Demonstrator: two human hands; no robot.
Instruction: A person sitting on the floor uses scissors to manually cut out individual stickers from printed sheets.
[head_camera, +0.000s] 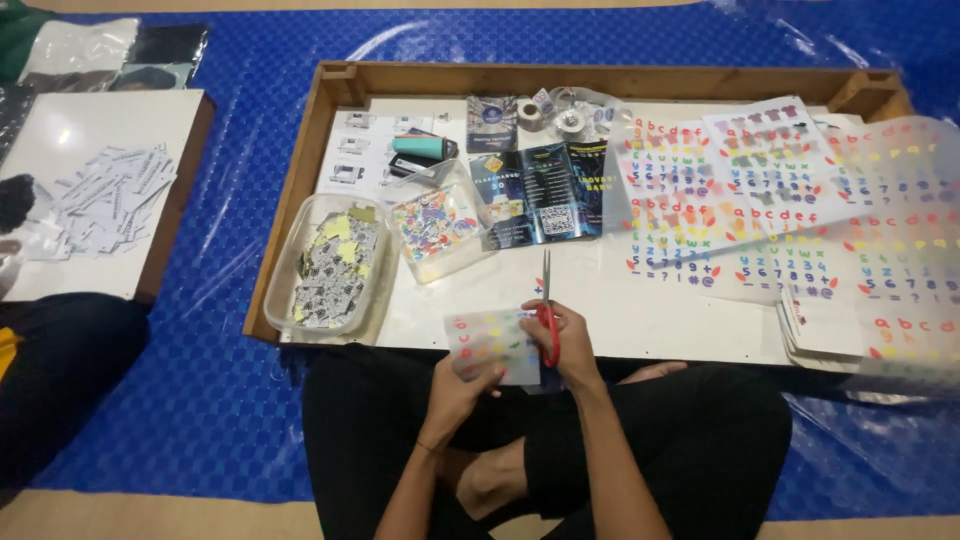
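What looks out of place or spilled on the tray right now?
Nothing is spilled. The cut pieces sit inside the two clear containers, and the sticker sheets overlap loosely on the tray at right. The right hand holds the scissors; the left hand holds a sticker sheet.

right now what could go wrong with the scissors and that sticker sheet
The left hand grips the small sticker sheet right beside the red-handled scissors held in the right hand, so fingers could get nicked. The sheet is flimsy and held in the air, so a cut may wander through the coloured shapes. Cut bits could drop onto the lap instead of the clear tub.
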